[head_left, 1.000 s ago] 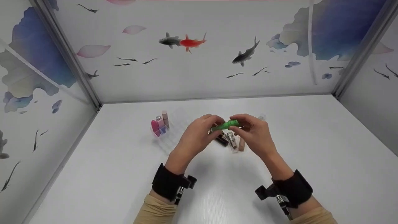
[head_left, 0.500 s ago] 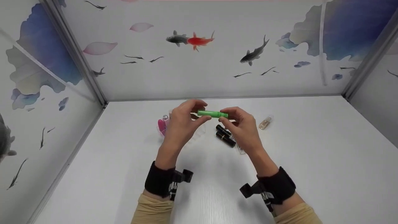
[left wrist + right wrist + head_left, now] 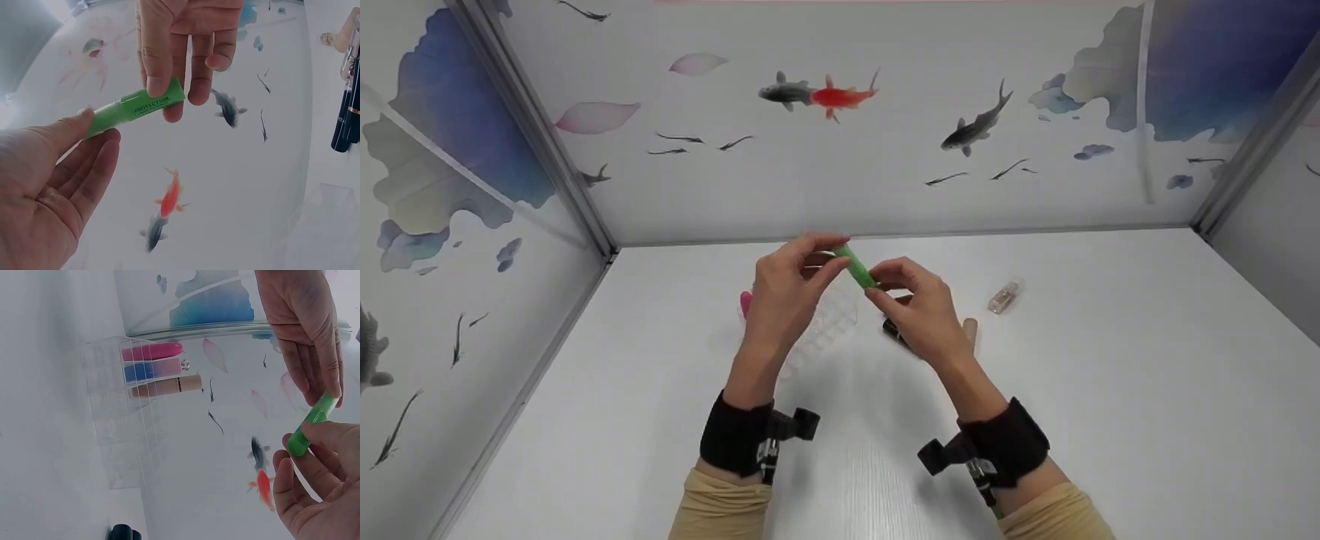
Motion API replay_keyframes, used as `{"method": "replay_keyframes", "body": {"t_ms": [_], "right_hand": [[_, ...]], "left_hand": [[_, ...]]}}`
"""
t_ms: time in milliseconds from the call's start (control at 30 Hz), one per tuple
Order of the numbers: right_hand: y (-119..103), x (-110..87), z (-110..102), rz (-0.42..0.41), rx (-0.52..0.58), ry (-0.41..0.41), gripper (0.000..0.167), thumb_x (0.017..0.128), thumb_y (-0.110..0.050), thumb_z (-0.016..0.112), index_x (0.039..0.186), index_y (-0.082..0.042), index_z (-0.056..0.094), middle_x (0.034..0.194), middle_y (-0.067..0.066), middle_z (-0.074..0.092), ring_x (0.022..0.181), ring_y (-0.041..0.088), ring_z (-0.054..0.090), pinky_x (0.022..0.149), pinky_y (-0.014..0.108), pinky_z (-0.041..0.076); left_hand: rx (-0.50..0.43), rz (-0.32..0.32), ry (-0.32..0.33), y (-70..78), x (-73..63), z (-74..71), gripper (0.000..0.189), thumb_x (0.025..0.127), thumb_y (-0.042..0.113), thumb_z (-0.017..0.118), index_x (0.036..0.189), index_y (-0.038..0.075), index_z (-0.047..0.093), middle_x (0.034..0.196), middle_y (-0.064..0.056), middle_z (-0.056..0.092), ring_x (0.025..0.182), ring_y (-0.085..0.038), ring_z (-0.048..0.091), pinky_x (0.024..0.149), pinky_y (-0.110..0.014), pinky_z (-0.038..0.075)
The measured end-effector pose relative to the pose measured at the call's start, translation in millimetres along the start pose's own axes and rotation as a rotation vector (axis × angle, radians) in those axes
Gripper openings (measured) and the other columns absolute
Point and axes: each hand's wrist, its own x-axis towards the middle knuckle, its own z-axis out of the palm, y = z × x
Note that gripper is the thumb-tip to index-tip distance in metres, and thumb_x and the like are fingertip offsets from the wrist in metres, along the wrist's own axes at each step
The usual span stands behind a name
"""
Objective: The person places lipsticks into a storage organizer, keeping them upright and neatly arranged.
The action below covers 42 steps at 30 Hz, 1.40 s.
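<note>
A green lip balm tube (image 3: 856, 267) with dark lettering reading PROTECTION is held up between both hands, above the table. My left hand (image 3: 787, 289) pinches its upper-left end between thumb and fingers. At the lower-right end, my right hand (image 3: 915, 307) pinches it the same way. In the left wrist view the balm tube (image 3: 135, 108) spans from the left hand (image 3: 39, 191) to the fingertips of the right hand (image 3: 188, 39). The right wrist view shows the tube (image 3: 313, 424) steeply slanted.
Behind the left hand stands a clear compartment organizer (image 3: 829, 330). It holds a pink item (image 3: 152, 351), a blue-and-pink tube (image 3: 152, 370) and a beige tube (image 3: 166, 386). Black lipstick tubes (image 3: 350, 109) lie under the right hand. A clear-capped lipstick (image 3: 1005, 298) lies farther right.
Both hands have carried the lip balm tube left and away from the body. It has swung from nearly level to slanted, its left end now higher in view.
</note>
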Motion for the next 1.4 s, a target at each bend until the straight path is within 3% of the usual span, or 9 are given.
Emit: {"method": "replay_keyframes", "body": {"t_ms": [100, 333, 533, 967, 1200, 1400], "right_hand": [[0, 2.4, 5, -0.005, -0.017, -0.033, 0.026, 0.095, -0.012, 0.067, 0.121, -0.010, 0.068, 0.119, 0.006, 0.071, 0.109, 0.019, 0.068, 0.087, 0.038, 0.059], [-10, 5.7, 21, -0.126, -0.032, -0.054, 0.036, 0.097, -0.004, 0.062, 0.133, -0.008, 0.061, 0.134, 0.008, 0.064, 0.121, 0.025, 0.064, 0.090, 0.041, 0.058], [-10, 10.9, 40, -0.148, 0.019, -0.134, 0.042, 0.100, -0.002, 0.055, 0.142, -0.005, 0.053, 0.144, 0.012, 0.056, 0.130, 0.027, 0.059, 0.095, 0.042, 0.057], [6, 20.0, 67, -0.033, 0.207, -0.334, 0.054, 0.101, 0.002, 0.046, 0.154, -0.003, 0.035, 0.159, 0.012, 0.040, 0.145, 0.026, 0.044, 0.098, 0.036, 0.055], [20, 23.9, 73, -0.043, 0.202, -0.414, 0.058, 0.102, 0.002, 0.044, 0.157, -0.004, 0.028, 0.164, 0.012, 0.031, 0.147, 0.030, 0.039, 0.101, 0.038, 0.054], [28, 26.8, 76, -0.038, 0.214, -0.444, 0.059, 0.102, 0.001, 0.044, 0.157, -0.006, 0.026, 0.164, 0.012, 0.029, 0.147, 0.033, 0.038, 0.102, 0.042, 0.053]], "left_hand": [[0.071, 0.019, 0.012, -2.9, 1.6, -1.7, 0.027, 0.090, 0.019, 0.073, 0.117, 0.012, 0.073, 0.108, -0.003, 0.075, 0.094, -0.013, 0.074, 0.085, -0.026, 0.059], [0.292, 0.064, 0.079, -4.6, 5.0, -5.1, 0.023, 0.088, 0.014, 0.075, 0.111, 0.011, 0.074, 0.104, -0.006, 0.077, 0.085, -0.017, 0.075, 0.079, -0.027, 0.061], [0.473, 0.055, 0.091, -9.7, 7.5, -7.5, 0.022, 0.089, 0.014, 0.074, 0.111, 0.009, 0.074, 0.103, -0.007, 0.077, 0.087, -0.020, 0.075, 0.077, -0.030, 0.061], [0.598, 0.022, 0.064, -37.2, 11.2, -10.6, 0.015, 0.088, 0.004, 0.073, 0.103, 0.004, 0.074, 0.103, -0.012, 0.076, 0.089, -0.024, 0.075, 0.076, -0.032, 0.061], [0.669, 0.016, 0.047, -47.0, 14.0, -8.3, 0.012, 0.090, 0.005, 0.072, 0.101, 0.004, 0.075, 0.104, -0.012, 0.074, 0.088, -0.026, 0.074, 0.076, -0.035, 0.060], [0.752, 0.045, 0.041, -54.6, 16.5, -7.5, 0.012, 0.089, 0.008, 0.074, 0.101, 0.008, 0.076, 0.104, -0.009, 0.076, 0.088, -0.028, 0.074, 0.086, -0.042, 0.058]]}}
